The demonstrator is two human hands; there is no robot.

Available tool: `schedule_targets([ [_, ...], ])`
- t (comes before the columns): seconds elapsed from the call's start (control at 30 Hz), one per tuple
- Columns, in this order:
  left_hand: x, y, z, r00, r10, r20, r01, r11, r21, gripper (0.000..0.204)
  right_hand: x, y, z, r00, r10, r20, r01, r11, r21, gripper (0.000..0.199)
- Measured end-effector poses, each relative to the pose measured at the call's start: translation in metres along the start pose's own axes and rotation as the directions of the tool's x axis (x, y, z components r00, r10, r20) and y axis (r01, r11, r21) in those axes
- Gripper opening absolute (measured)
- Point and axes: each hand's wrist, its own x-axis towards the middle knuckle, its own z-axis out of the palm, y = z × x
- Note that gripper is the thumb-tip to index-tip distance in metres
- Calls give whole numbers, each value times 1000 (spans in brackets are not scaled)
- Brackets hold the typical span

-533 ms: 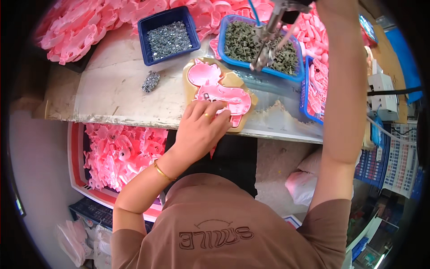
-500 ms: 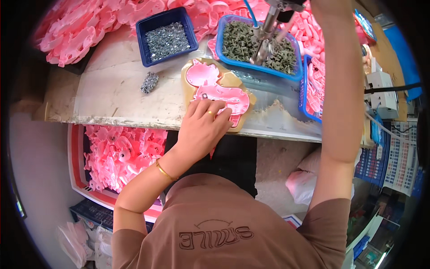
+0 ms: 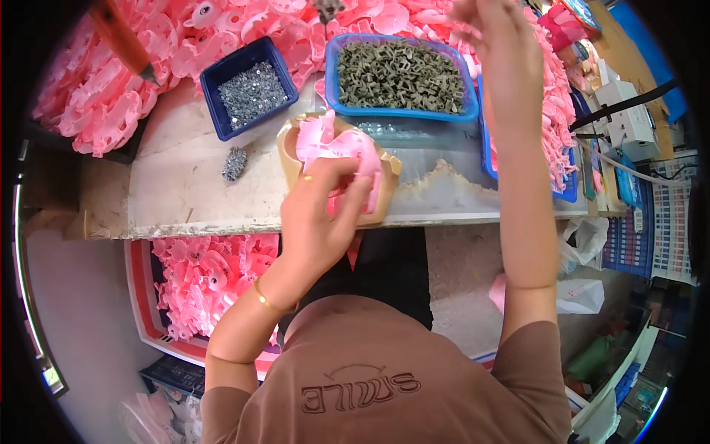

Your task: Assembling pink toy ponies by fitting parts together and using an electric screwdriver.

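My left hand [image 3: 318,203] pinches a pink plastic part [image 3: 362,152], shaped like a toy animal half. That part is tilted up over a tan holding block [image 3: 291,152] at the table's front edge. The fingers hide some of it. My right hand [image 3: 506,74] is raised at the upper right, past the light blue basket. Its fingers look apart with nothing between them, though they are blurred. At the top edge hangs the metal tip of a powered driver [image 3: 328,10], away from both hands.
A dark blue tray [image 3: 214,111] holds small screws, with a screw cluster [image 3: 234,163] near it. Dark small pieces fill the light blue basket [image 3: 403,112]. Pink parts [image 3: 166,44] heap at the back; more fill a bin [image 3: 207,281] below. An orange tool [image 3: 124,37] hangs upper left.
My left hand has tilted the pink part up from the block it lay flat in. The driver has left the space over the basket; my right hand has come down into view.
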Motion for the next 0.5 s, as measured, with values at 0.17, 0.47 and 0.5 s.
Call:
schedule_targets([
  [0.17, -2, 20, -35, 943, -332, -1, 280, 797, -535, 21, -65, 17, -1, 971, 217, 98, -224, 972, 67, 23],
  [0.47, -41, 14, -60, 845, -534, 35, 313, 439, -842, 23, -138, 17, 29, 812, 457, 362, -519, 850, 91, 17],
  [0.5, -45, 12, -63, 852, -521, 49, 304, 417, -857, 24, -145, 16, 33, 810, 412, 418, -465, 885, 27, 18],
])
